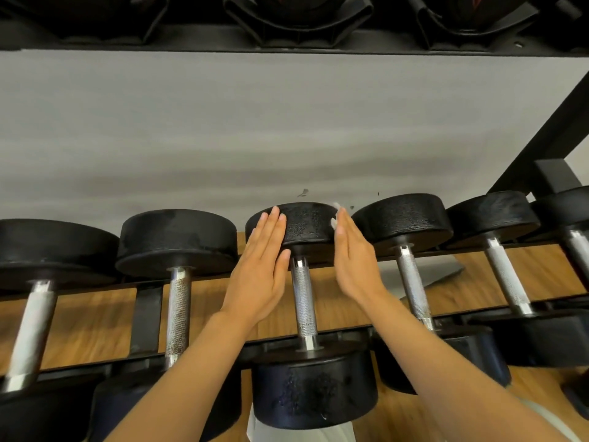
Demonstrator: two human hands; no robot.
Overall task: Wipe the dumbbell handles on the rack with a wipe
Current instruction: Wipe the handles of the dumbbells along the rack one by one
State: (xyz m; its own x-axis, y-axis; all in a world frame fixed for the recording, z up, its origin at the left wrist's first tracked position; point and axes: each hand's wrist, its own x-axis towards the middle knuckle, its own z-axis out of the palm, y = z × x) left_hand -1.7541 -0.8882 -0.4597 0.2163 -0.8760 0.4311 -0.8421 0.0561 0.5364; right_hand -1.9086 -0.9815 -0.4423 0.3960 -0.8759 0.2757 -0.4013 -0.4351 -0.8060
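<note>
The rack (382, 260) crossed the lower half of the frame, its dumbbells lying side by side with handles running from far head to near head. At centre I saw the middle dumbbell (306, 224), its knurled handle (302, 301) bare and pointing toward the lower edge. My left hand (261, 272) lay flat against the far head's left side, fingers straight, grasping nothing. My right hand (353, 263) stood edge-on at its right side; a white scrap, probably the wipe (335, 215), showed at the fingertips, though I could not tell how it was held. The handle lay between both palms, nearer the left.
</note>
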